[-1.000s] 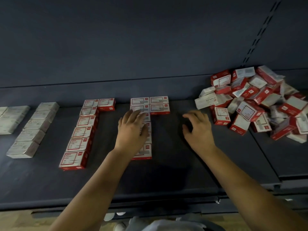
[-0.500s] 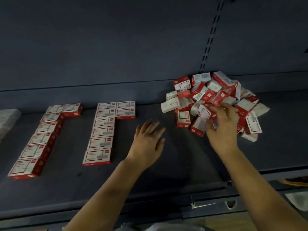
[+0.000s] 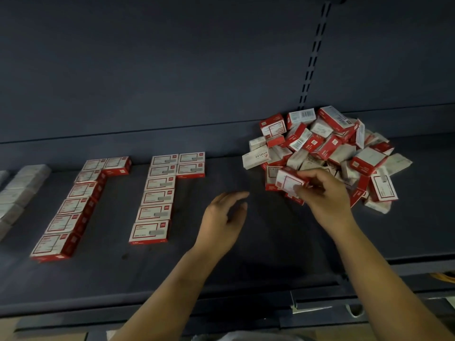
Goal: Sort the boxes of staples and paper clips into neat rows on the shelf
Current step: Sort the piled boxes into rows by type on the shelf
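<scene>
Fingers (image 3: pixel 317 179) of the right hand (image 3: pixel 325 200) are curled round a red-and-white box (image 3: pixel 289 182), held at the near edge of the loose pile (image 3: pixel 327 148). Left of the pile, the left hand (image 3: pixel 222 222) is held loosely spread, seemingly above the shelf (image 3: pixel 246 271). Farther left, two rows (image 3: pixel 157 193) are laid out.

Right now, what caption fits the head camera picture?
Right hand grips a red-and-white box from the pile; left hand waits open.

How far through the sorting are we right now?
Done: two red-and-white rows and pale rows lie on the shelf. In hand: right hand pinches one box at the pile; left hand hovers open. Left: the jumbled pile.
</scene>
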A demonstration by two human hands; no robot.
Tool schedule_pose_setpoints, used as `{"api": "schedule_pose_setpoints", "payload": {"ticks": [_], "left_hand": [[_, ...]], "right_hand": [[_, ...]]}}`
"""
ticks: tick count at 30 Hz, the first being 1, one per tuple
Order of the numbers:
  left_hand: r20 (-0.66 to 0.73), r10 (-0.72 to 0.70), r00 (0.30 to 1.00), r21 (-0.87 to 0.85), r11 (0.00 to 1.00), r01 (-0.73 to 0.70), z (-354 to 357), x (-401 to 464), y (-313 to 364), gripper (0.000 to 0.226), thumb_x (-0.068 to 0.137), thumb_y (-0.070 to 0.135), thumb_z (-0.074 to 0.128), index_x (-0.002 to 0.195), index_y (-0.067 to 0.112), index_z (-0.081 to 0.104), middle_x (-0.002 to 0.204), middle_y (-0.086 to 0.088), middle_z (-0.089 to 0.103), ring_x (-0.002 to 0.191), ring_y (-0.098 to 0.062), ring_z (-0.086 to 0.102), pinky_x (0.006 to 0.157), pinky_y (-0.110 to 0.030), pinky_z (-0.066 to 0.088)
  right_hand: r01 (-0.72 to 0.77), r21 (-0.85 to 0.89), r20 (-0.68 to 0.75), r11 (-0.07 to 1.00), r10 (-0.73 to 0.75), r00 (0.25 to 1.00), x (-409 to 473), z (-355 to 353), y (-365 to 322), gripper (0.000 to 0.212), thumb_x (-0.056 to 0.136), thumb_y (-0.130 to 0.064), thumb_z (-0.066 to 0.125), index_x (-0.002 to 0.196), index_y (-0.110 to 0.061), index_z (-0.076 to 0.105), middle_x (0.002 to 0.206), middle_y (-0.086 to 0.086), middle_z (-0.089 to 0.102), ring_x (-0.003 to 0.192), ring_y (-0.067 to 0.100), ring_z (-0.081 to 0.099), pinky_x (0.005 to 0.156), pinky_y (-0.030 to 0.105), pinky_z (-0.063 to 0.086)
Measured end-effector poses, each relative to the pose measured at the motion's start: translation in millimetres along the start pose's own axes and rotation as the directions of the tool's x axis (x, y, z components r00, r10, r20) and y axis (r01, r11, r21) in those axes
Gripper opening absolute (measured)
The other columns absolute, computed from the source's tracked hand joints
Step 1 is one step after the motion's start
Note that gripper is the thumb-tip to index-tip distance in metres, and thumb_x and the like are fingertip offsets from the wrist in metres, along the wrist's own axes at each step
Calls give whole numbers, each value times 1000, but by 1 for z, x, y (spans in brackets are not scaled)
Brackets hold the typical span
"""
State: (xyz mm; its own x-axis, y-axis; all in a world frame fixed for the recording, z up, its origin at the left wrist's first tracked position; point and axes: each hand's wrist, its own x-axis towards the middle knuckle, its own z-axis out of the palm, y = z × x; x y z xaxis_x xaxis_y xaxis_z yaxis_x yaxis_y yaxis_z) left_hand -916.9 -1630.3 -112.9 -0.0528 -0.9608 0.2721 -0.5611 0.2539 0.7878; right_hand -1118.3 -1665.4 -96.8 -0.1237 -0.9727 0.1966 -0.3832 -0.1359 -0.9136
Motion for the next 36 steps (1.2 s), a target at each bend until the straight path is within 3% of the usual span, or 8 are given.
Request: {"api": "schedule_pose_setpoints", "payload": {"ticks": [6, 12, 15, 19, 23, 26, 29, 36], "left_hand": [[92, -230, 969, -535, 809, 243, 3, 1, 27, 23, 88, 6, 58, 107, 19, 61, 94, 5, 70, 92, -6, 65, 79, -17, 49], [7, -403, 915, -725, 629, 282, 0, 3, 22, 22, 87, 2, 57, 106, 11, 63, 93, -2, 72, 91, -19, 68, 76, -28, 55], [47, -453, 890, -777, 544, 317, -7, 6, 21, 17, 87, 4, 56, 100, 11, 65, 92, -6, 71, 88, -19, 68, 75, -29, 55], [91, -401, 912, -739, 587, 332, -16, 9, 17, 20, 86, 2, 57, 99, 14, 67, 84, -2, 72, 79, -13, 67, 69, -25, 53], [167, -379, 910, -695, 610, 381, -20, 6, 10, 28, 84, 5, 60, 107, 19, 66, 86, -3, 69, 82, -13, 65, 74, -28, 49], [189, -364, 912, -679, 622, 389, -26, 3, 6, 29, 82, 9, 62, 106, 24, 66, 85, -2, 68, 83, -13, 65, 75, -28, 48], [218, -336, 916, -668, 634, 391, -34, 0, 3, 31, 79, 12, 64, 106, 26, 65, 83, 3, 70, 84, -13, 66, 76, -27, 49], [218, -145, 965, -723, 640, 259, -75, -8, -23, 57, 61, 44, 82, 113, 27, 65, 101, -6, 70, 103, -24, 63, 85, -30, 50]], "right_hand": [[-142, 466, 172, 873, 69, 983, -18, 23, -23, 24, 76, 3, 66, 89, -17, 65, 89, -1, 70, 85, 9, 66, 71, 19, 53], [-231, 486, 274, 843, 104, 956, -31, 38, -24, 20, 65, -11, 71, 83, -7, 61, 86, 9, 70, 86, 21, 66, 80, 31, 54], [-271, 488, 394, 829, 68, 917, -33, 32, -23, 14, 72, 0, 65, 85, -3, 60, 81, 10, 70, 79, 22, 68, 70, 28, 56], [-249, 399, 427, 882, 61, 902, -29, 24, -25, 39, 76, 11, 63, 105, -13, 52, 75, 5, 65, 64, 19, 65, 55, 25, 50], [-147, 258, 496, 955, 0, 868, -26, 25, -26, 65, 73, 4, 71, 122, -34, 49, 79, 9, 59, 74, 12, 59, 64, 19, 48], [-113, 171, 582, 979, -8, 813, -26, 26, -28, 68, 74, -2, 72, 123, -42, 49, 73, 1, 56, 75, 13, 58, 74, 24, 50], [-83, 117, 652, 990, -14, 758, -29, 34, -33, 63, 75, -1, 72, 118, -42, 53, 87, 5, 67, 87, 23, 63, 85, 36, 53], [-67, 168, 571, 984, -42, 820, -33, 60, -50, 56, 72, -2, 72, 113, -36, 56, 98, 3, 70, 95, 18, 65, 88, 30, 51]]}}
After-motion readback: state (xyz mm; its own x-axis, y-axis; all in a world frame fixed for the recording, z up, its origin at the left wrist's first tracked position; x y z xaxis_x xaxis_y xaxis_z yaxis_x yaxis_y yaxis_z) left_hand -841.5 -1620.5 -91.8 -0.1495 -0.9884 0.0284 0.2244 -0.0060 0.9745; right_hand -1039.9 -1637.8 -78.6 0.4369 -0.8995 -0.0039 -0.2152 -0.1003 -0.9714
